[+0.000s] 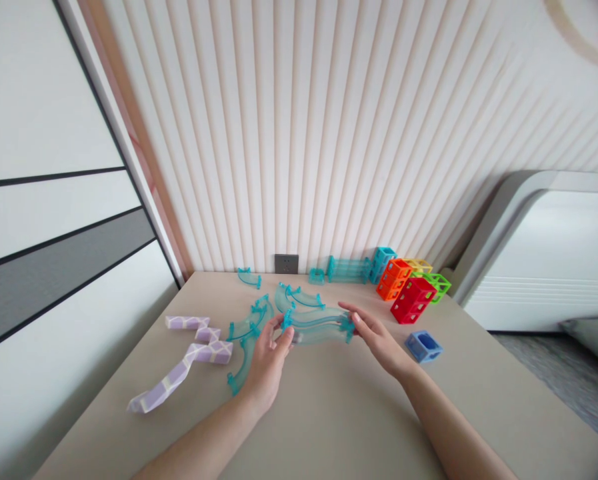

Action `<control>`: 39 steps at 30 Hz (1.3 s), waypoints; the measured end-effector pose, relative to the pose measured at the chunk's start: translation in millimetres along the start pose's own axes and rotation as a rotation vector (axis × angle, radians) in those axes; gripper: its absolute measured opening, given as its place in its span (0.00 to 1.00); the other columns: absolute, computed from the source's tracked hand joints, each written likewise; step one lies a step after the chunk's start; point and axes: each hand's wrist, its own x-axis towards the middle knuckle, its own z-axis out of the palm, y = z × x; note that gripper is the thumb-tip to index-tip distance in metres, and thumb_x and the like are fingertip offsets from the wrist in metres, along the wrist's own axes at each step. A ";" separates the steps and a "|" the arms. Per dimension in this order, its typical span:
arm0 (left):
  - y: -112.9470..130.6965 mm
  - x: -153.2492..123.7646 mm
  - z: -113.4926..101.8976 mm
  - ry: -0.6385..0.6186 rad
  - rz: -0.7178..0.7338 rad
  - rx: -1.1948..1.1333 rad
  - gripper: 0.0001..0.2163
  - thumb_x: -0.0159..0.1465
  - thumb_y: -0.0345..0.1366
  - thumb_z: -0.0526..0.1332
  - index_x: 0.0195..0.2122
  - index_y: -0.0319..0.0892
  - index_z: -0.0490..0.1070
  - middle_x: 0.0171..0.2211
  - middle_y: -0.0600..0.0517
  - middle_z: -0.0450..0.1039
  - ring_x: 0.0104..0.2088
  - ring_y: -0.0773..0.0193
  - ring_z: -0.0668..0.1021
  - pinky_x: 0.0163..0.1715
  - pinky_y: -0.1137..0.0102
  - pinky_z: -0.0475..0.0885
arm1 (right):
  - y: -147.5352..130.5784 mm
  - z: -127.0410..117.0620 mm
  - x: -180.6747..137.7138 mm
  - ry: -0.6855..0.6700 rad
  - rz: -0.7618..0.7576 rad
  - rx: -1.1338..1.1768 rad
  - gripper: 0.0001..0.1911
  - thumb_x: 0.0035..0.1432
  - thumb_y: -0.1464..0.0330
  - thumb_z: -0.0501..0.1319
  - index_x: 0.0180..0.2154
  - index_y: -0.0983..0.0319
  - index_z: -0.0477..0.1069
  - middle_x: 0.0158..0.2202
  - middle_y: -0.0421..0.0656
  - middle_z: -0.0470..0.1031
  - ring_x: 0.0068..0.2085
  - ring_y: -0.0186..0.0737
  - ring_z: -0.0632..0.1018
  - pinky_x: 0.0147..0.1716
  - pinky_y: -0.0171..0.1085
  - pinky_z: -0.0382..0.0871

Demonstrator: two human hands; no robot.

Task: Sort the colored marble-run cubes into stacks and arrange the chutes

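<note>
Two-handed, gripping tracks (323, 333) between left hand (273, 353) and right hand (379, 340); apparently midway, with cubes (413, 301) stacked and curves (247, 360) left lying.

Two slim, bare forearms (213, 437)

1 head-worn camera looks forward and down onto a table (349, 413) — fairly near. It faces a ribbed wall (259, 133) beyond.

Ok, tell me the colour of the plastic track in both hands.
The track is see-through teal, shown best in the head view.
</note>
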 end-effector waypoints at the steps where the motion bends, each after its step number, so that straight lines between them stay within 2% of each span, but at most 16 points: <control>1: -0.5 0.7 -0.3 0.013 0.000 -0.033 0.17 0.61 0.49 0.67 0.49 0.50 0.72 0.49 0.49 0.78 0.50 0.52 0.79 0.51 0.58 0.73 | 0.3 0.1 0.8 -0.022 -0.015 0.004 0.35 0.59 0.42 0.59 0.59 0.58 0.70 0.47 0.48 0.78 0.44 0.47 0.77 0.45 0.45 0.71; 5: 0.8 1.6 2.1 0.021 -0.015 -0.173 0.17 0.61 0.46 0.68 0.48 0.47 0.71 0.50 0.50 0.76 0.52 0.58 0.78 0.56 0.60 0.70 | 1.3 3.2 3.1 -0.123 -0.077 0.001 0.31 0.59 0.45 0.62 0.55 0.59 0.73 0.45 0.48 0.79 0.42 0.46 0.77 0.41 0.42 0.72; 10: 3.0 -0.5 6.3 -0.002 -0.069 -0.219 0.20 0.59 0.45 0.70 0.49 0.46 0.70 0.50 0.49 0.76 0.51 0.60 0.78 0.57 0.60 0.71 | 0.5 6.3 2.9 -0.071 -0.113 -0.026 0.25 0.62 0.47 0.60 0.46 0.60 0.78 0.40 0.47 0.79 0.41 0.46 0.77 0.41 0.42 0.71; 16: 1.7 -2.8 5.2 -0.098 -0.092 -0.149 0.21 0.58 0.47 0.70 0.51 0.46 0.74 0.49 0.48 0.78 0.50 0.56 0.80 0.56 0.56 0.71 | 5.8 4.4 4.0 0.042 -0.116 0.043 0.25 0.62 0.47 0.59 0.47 0.60 0.78 0.42 0.48 0.79 0.41 0.45 0.76 0.40 0.41 0.71; 22: 2.1 -2.9 2.3 -0.190 -0.052 -0.046 0.18 0.62 0.47 0.67 0.51 0.47 0.75 0.52 0.46 0.78 0.51 0.53 0.80 0.56 0.57 0.71 | 13.5 1.8 4.9 0.059 -0.143 0.135 0.23 0.64 0.50 0.59 0.51 0.59 0.75 0.45 0.48 0.78 0.41 0.44 0.76 0.40 0.41 0.72; 27: 3.5 -3.1 3.2 -0.177 -0.021 -0.026 0.18 0.62 0.48 0.66 0.50 0.49 0.76 0.52 0.47 0.79 0.53 0.49 0.79 0.56 0.55 0.70 | 11.1 1.9 3.8 0.061 -0.150 0.158 0.19 0.64 0.52 0.61 0.46 0.59 0.76 0.43 0.47 0.79 0.40 0.43 0.76 0.41 0.40 0.70; 32: 5.1 -3.1 5.8 -0.119 -0.048 -0.118 0.18 0.61 0.50 0.66 0.50 0.48 0.76 0.52 0.47 0.79 0.53 0.53 0.78 0.56 0.58 0.71 | 10.9 4.1 3.2 0.062 -0.144 0.188 0.18 0.65 0.52 0.59 0.44 0.59 0.76 0.42 0.47 0.77 0.41 0.44 0.76 0.42 0.40 0.70; 36: 5.1 -1.2 5.7 -0.079 -0.096 -0.261 0.19 0.58 0.50 0.70 0.46 0.45 0.77 0.44 0.49 0.81 0.48 0.57 0.81 0.53 0.61 0.74 | 13.9 5.1 3.4 0.063 -0.122 0.235 0.20 0.65 0.51 0.59 0.46 0.60 0.75 0.42 0.48 0.77 0.41 0.44 0.77 0.41 0.41 0.71; 39: 5.7 0.1 5.3 -0.080 -0.132 -0.296 0.16 0.56 0.46 0.73 0.40 0.42 0.78 0.35 0.52 0.81 0.37 0.64 0.82 0.43 0.68 0.77 | 16.8 4.9 3.7 0.064 -0.119 0.285 0.21 0.65 0.51 0.59 0.46 0.60 0.76 0.42 0.48 0.78 0.40 0.44 0.77 0.40 0.41 0.71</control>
